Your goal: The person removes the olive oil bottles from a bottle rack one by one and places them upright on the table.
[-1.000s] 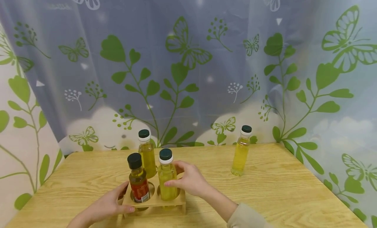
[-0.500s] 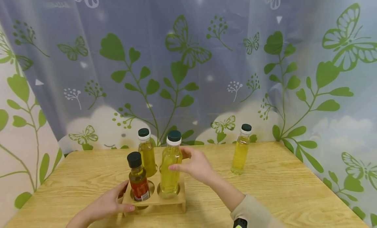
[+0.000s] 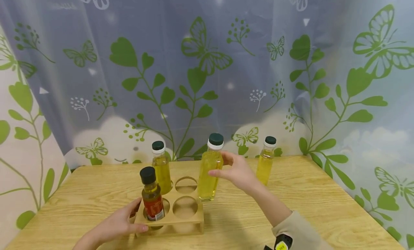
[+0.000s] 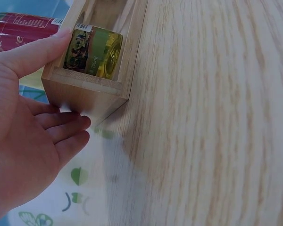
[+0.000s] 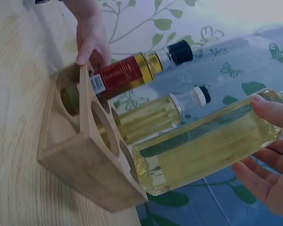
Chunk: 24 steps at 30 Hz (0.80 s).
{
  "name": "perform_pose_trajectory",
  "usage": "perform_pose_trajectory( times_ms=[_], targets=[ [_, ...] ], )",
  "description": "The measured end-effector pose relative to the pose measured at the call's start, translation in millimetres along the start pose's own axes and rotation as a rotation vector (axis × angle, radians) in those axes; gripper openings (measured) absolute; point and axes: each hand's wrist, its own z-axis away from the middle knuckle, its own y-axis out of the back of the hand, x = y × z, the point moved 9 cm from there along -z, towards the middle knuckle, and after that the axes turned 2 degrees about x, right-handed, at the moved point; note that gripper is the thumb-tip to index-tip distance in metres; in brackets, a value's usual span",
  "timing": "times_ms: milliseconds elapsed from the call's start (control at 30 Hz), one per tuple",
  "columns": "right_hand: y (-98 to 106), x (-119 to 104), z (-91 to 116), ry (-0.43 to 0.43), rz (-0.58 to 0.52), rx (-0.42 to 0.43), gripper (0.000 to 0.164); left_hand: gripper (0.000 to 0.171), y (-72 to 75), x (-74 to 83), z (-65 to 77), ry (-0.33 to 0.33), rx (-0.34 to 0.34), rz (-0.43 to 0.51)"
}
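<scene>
My right hand (image 3: 239,172) grips a square-sided glass bottle of yellow oil (image 3: 207,174) with a dark green cap. The bottle hangs slightly tilted, its base just above the right edge of a wooden bottle rack (image 3: 194,218). At the rack's left end, my left hand (image 3: 118,219) holds the corner, thumb at the front and fingers along the side wall (image 4: 80,98). A darker oil bottle with a red label (image 3: 152,207) stands in the front left hole. Behind it, a green-capped oil bottle (image 3: 161,172) sits in the back left hole. Both right holes are vacant.
Another green-capped oil bottle (image 3: 265,165) stands at the back right of the wooden table (image 3: 323,207), partly behind my right hand. A curtain with leaves and butterflies (image 3: 226,99) hangs along the table's back edge. A watch (image 3: 283,241) is on my right sleeve.
My right hand has lifted the oil bottle out of the front right hole and carried it up and to the right. The left hand has stayed on the rack.
</scene>
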Motion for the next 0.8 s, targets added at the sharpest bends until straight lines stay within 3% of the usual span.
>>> perform_pose_trajectory(
  times_ms=[233, 800],
  targets=[
    [33, 21, 10, -0.046, 0.034, 0.042, 0.068, 0.098, -0.8, 0.9, 0.4, -0.003, -0.005, 0.013],
    [101, 74, 45, -0.184, 0.169, 0.151, 0.080, 0.097, -0.4, 3.2, 0.4, -0.029, 0.004, -0.050]
  ],
)
